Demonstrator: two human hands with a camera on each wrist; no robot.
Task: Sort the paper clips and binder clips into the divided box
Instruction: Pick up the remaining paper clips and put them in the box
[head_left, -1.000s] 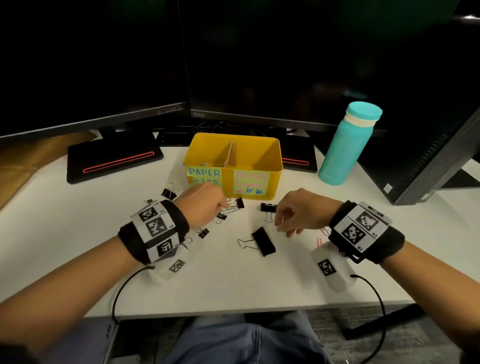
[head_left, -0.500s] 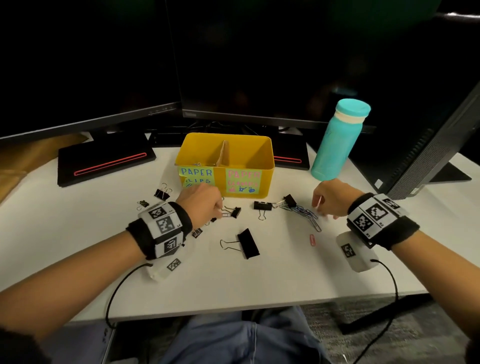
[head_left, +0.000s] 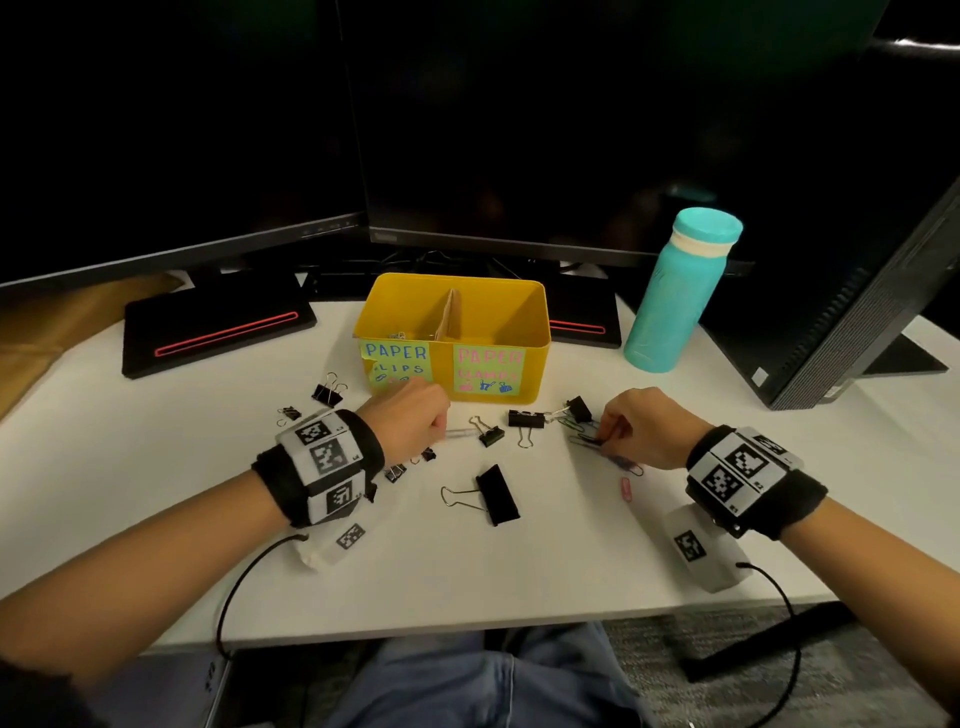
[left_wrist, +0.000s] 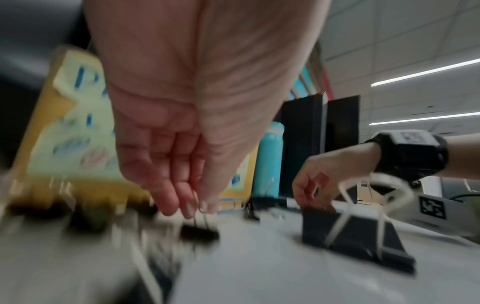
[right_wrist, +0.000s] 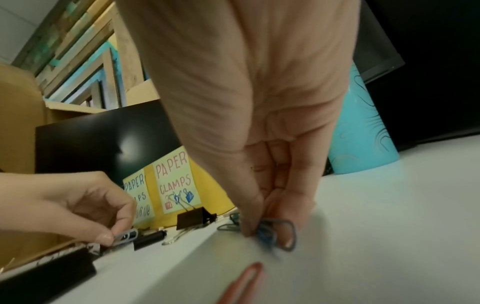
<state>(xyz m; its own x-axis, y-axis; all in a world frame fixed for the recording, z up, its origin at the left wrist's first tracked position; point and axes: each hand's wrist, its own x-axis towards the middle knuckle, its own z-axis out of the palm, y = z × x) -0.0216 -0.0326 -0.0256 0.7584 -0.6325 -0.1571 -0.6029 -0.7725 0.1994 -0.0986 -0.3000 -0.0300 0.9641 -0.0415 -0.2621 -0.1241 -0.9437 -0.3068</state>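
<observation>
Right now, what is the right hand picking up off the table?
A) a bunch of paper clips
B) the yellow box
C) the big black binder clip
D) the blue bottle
A: the right hand pinches a bunch of paper clips against the table, as the right wrist view shows up close.

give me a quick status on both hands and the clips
Left hand pinching a silver paper clip. Right hand gathering blue wire paper clips. Black binder clips loose before yellow divided box.
</observation>
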